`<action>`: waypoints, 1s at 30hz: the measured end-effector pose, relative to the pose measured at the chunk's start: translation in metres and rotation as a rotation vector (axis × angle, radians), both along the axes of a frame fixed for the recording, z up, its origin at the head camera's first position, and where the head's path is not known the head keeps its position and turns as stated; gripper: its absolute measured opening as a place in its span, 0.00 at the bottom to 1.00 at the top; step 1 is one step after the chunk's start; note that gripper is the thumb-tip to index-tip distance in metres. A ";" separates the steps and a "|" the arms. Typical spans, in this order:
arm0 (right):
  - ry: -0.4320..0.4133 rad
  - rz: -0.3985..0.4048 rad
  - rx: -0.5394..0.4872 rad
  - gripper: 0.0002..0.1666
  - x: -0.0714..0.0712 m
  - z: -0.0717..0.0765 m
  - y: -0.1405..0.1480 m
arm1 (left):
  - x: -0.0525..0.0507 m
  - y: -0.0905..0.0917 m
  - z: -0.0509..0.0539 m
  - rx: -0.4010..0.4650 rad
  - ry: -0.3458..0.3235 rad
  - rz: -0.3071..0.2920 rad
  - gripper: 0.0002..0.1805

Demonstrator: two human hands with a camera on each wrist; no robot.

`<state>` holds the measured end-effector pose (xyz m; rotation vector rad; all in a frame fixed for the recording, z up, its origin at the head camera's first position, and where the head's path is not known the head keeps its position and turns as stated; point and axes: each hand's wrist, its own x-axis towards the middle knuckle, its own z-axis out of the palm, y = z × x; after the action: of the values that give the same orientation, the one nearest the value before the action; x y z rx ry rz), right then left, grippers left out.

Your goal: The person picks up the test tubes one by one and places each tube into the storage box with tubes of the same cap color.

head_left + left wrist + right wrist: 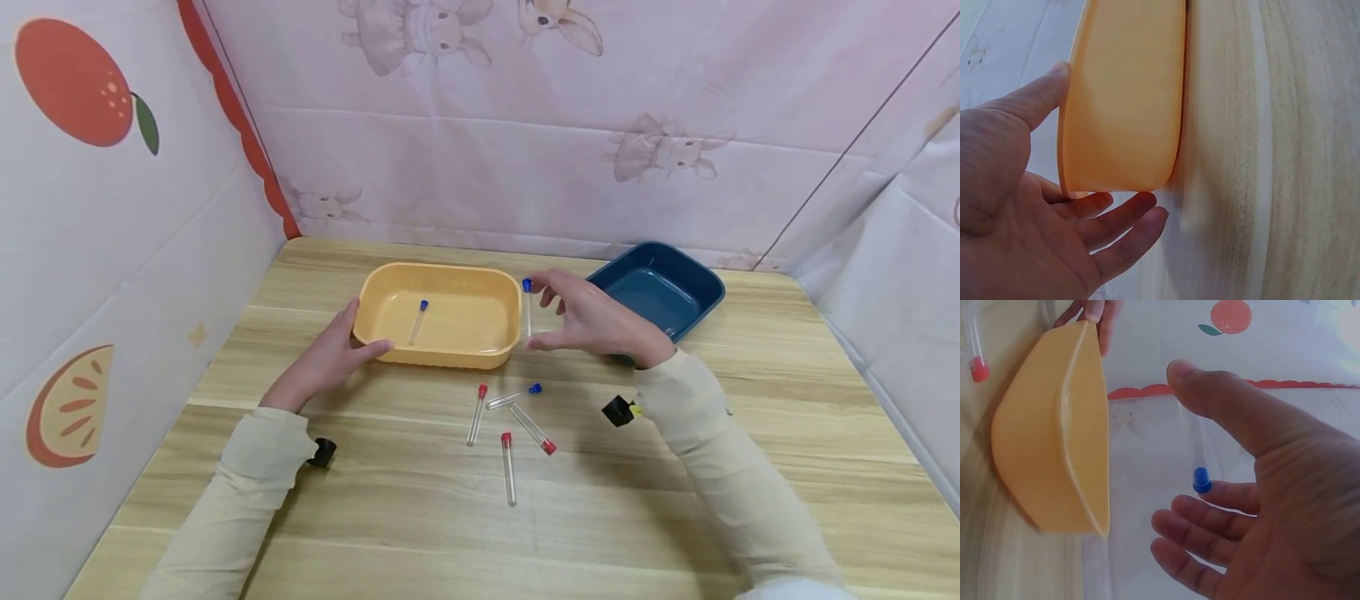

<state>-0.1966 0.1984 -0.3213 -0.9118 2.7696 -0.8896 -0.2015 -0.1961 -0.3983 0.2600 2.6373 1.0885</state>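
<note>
– What do our hands hold?
– Our right hand [576, 315] pinches a blue-capped tube [528, 307] beside the yellow tray [442, 360], toward the back edge of the tabletop [405, 517]; our left hand [327, 357] grips that tray's rim.
– What differs between views?
– Our left wrist view shows fingers [1124, 219] at the tray's end; only our head view shows another tube [418, 322] inside.

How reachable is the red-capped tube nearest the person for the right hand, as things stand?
Probably not yet: the right hand holds a blue-capped tube. Otherwise the way looks free; nothing covers the red-capped tube.
</note>
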 end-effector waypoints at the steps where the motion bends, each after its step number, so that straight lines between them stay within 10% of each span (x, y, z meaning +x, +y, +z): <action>1: 0.003 0.012 -0.009 0.50 -0.002 0.000 -0.003 | 0.000 0.000 0.000 0.004 0.000 0.000 0.60; 30: -0.075 0.051 0.006 0.51 -0.053 -0.015 -0.071 | -0.001 -0.002 0.001 0.019 -0.002 -0.005 0.64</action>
<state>-0.2491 0.1277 -0.3368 -0.9244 2.6722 -0.8884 -0.2025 -0.1985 -0.3973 0.2690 2.6240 1.1121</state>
